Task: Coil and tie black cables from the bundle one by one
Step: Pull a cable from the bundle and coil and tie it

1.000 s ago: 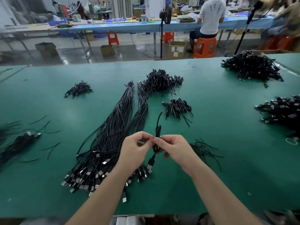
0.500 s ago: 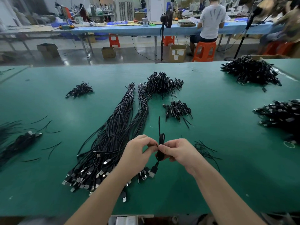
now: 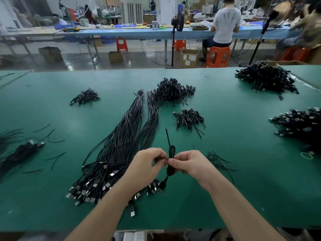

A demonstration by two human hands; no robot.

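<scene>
A small coiled black cable (image 3: pixel 171 152) is held upright between both hands just above the green table (image 3: pixel 243 180). My left hand (image 3: pixel 145 166) pinches it at the waist from the left, and my right hand (image 3: pixel 188 165) pinches it from the right. One cable end sticks up above the coil and a plug end hangs below. The long bundle of black cables (image 3: pixel 121 145) lies to the left, its USB plugs fanned out under my left forearm.
Piles of coiled cables lie beyond: a big one (image 3: pixel 171 91), a small one (image 3: pixel 188 118), one at far left (image 3: pixel 85 97), others at far right (image 3: pixel 265 78) and right edge (image 3: pixel 300 122). Loose black ties (image 3: pixel 218 161) lie right of my hands.
The coil has shifted slightly lower and been pulled tighter between my fingers; both hands stay pinched at its middle. The bundle has not moved.
</scene>
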